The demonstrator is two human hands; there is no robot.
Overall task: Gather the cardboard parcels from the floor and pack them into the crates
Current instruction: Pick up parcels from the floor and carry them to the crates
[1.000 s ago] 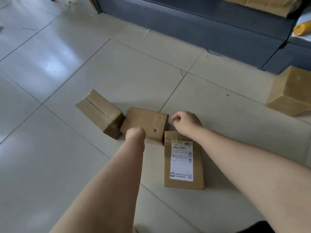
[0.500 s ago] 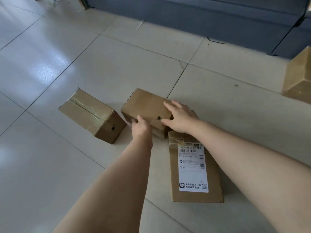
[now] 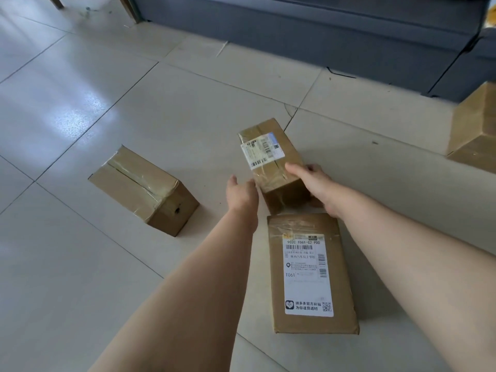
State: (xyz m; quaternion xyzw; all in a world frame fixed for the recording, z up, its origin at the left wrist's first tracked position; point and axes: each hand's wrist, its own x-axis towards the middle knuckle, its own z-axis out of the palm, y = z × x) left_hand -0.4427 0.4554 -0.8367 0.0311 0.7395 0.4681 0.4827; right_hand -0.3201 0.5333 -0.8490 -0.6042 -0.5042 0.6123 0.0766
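Observation:
A small taped cardboard parcel (image 3: 271, 154) with a white label on top is in the middle of the floor, raised at its near end. My right hand (image 3: 312, 181) grips its near right edge, thumb on top. My left hand (image 3: 240, 193) touches its near left side with fingers spread. A flat parcel with a large shipping label (image 3: 308, 275) lies just below it. A third taped parcel (image 3: 145, 189) sits to the left on the tiles.
A larger cardboard box (image 3: 475, 127) stands at the right edge. A dark grey sofa base (image 3: 322, 30) runs along the back. Wooden furniture legs (image 3: 128, 8) show at the top left. Pale floor tiles (image 3: 80, 103) stretch to the left.
Both hands closed in on the middle parcel and turned it over, so its labelled face now points up. The other parcels stayed where they were.

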